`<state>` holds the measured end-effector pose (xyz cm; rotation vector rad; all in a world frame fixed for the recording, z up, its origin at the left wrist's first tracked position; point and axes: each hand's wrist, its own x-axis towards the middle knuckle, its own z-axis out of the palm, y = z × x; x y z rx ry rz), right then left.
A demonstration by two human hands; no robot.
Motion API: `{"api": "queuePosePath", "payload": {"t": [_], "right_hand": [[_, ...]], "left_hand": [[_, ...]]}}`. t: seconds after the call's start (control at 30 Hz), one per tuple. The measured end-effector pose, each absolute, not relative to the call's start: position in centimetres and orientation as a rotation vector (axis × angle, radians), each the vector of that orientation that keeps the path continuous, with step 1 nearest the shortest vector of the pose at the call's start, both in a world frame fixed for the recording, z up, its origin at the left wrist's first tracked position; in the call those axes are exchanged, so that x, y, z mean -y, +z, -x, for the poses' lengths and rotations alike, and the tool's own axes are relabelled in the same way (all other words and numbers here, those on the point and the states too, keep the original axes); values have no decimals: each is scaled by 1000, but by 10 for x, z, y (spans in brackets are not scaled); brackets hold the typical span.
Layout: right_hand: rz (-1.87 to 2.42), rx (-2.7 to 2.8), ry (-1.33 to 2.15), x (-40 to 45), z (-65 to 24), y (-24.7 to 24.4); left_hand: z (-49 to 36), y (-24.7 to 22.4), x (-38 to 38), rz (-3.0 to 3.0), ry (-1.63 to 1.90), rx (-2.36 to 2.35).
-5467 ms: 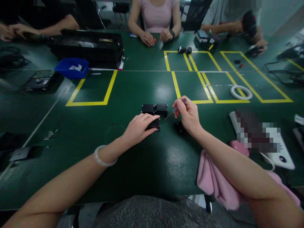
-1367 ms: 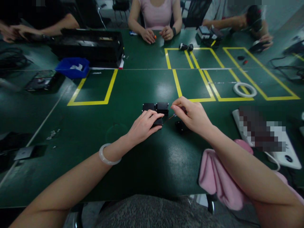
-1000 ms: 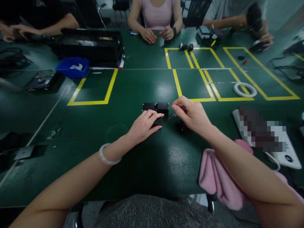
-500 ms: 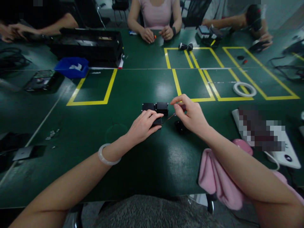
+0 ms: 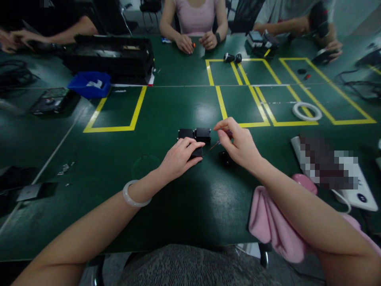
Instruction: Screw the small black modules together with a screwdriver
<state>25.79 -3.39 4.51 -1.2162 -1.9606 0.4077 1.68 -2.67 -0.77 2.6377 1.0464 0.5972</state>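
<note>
My left hand (image 5: 183, 155) is closed on a small black box-shaped part (image 5: 197, 152) resting on the green table (image 5: 184, 210). Just beyond it stand two similar black blocks, a left one (image 5: 185, 134) and a right one (image 5: 203, 135), with small shiny bits at their sides. My right hand (image 5: 236, 141) grips a screwdriver (image 5: 218, 143) by its dark reddish handle, mostly hidden by the fingers. Its thin shaft slants down and left, with the tip near the right side of the held part. Under my right hand lies another small black part (image 5: 226, 157).
Pink cloth (image 5: 274, 222) hangs over the near edge by my right forearm. A white power strip (image 5: 361, 190) and a white ring (image 5: 306, 111) lie right. Far left are a blue bin (image 5: 91, 85) and a long black housing (image 5: 113, 59). Several people sit across the table.
The screwdriver's tip has drawn back slightly from the held black part. Both hands stay in nearly the same place.
</note>
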Motion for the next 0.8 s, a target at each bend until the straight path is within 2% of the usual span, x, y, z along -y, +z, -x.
{"api": "queuePosePath", "payload": {"t": [0.8], "right_hand": [[1166,2006,336,33,-260,41]], "left_hand": [[-17,-9,26,-2633,588,-1053]]}}
